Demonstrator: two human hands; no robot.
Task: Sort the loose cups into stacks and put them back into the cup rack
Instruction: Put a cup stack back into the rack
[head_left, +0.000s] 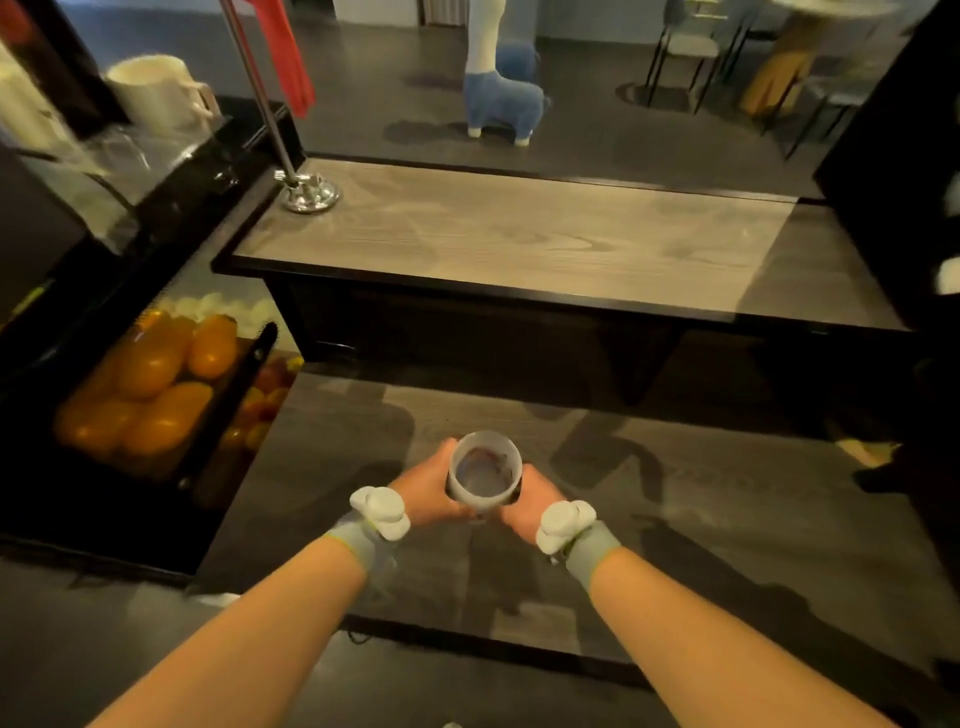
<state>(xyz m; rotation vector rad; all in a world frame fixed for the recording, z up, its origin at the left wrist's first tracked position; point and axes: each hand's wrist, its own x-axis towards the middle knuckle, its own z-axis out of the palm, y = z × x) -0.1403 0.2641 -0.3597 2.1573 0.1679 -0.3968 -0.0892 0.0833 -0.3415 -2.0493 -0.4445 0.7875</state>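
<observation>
Both hands grip one pale cup (484, 470) from opposite sides, the left hand (428, 488) and right hand (524, 504) curled round its wall (each wrist wears a white tracker). The cup is held upright, mouth toward the camera, above the dark table (675, 519). Orange fruit (150, 384) fills a bin at the left.
</observation>
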